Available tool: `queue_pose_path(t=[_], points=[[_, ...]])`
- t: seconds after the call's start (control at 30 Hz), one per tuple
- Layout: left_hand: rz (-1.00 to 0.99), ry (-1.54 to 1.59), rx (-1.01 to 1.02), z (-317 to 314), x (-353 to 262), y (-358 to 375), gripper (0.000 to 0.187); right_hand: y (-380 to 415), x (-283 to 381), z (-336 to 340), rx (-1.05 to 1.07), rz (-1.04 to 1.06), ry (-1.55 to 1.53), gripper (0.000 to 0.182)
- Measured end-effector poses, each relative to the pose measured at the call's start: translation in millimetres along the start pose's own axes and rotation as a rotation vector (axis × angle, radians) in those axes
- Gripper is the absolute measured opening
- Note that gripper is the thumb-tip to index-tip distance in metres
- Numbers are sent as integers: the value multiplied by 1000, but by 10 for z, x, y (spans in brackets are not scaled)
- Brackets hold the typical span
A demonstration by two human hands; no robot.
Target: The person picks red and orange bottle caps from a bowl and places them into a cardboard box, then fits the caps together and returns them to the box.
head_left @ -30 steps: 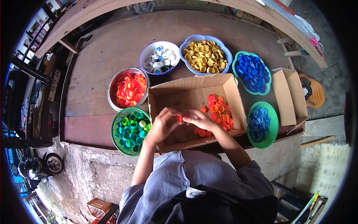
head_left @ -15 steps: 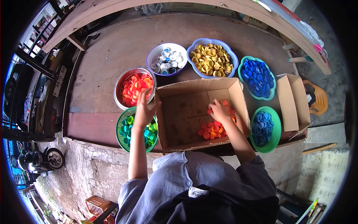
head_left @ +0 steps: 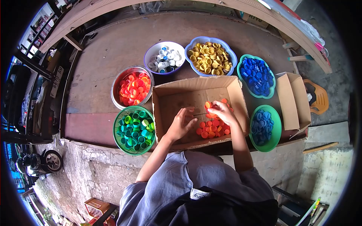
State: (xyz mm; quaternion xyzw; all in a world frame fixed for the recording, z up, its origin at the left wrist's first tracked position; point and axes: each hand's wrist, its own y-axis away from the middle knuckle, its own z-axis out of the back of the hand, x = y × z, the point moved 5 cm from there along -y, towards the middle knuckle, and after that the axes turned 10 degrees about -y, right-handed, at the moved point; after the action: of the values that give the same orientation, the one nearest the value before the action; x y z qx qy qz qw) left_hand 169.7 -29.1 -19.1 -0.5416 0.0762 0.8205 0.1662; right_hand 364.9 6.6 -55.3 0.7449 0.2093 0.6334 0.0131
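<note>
Drawn back from the steel bowl [head_left: 124,75], the left hand [head_left: 181,124] is now held over the box [head_left: 166,107], fingers parted, nothing seen in its grasp. By the right hand [head_left: 223,111] an orange cap [head_left: 208,104] is pinched at the fingertips and partly masked by them. Under and nearer than that hand, loose caps [head_left: 213,128] are heaped, some covered.

Motorcycle [head_left: 36,165]: dark, near the left edge of view
Number plate [head_left: 56,83]: pale with dark characters, above the motorcycle in view
Chair [head_left: 322,98]: orange, at the right
Stick [head_left: 320,147]: tan, lower right
Crate [head_left: 97,204]: reddish brown, lower left
Plastic [head_left: 313,33]: clear, crumpled, upper right
</note>
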Motion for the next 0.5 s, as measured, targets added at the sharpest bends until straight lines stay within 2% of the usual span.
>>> queue_pose_path(t=[0.07,0.13,0.2,0.27,0.3,0.37,0.5], points=[[93,155,29,-119,51,8,43,93,55,-193,26,38,-156,12],[280,654,84,-275,119,4,44,147,99,-372,57,64,-203,11],[476,1076,217,-406,55,19,53,161,111,-521,60,187,-12,10],[499,1371,259,-479,185,16,57,264,306,-726,33,335,269,12],[481,1518,288,-468,179,9,57,293,402,-801,44,479,404,15],[459,1583,243,-453,212,30,52,330,504,-894,12,585,510,19],[450,1622,207,-401,222,34,46,361,550,-989,-53,484,428,23]])
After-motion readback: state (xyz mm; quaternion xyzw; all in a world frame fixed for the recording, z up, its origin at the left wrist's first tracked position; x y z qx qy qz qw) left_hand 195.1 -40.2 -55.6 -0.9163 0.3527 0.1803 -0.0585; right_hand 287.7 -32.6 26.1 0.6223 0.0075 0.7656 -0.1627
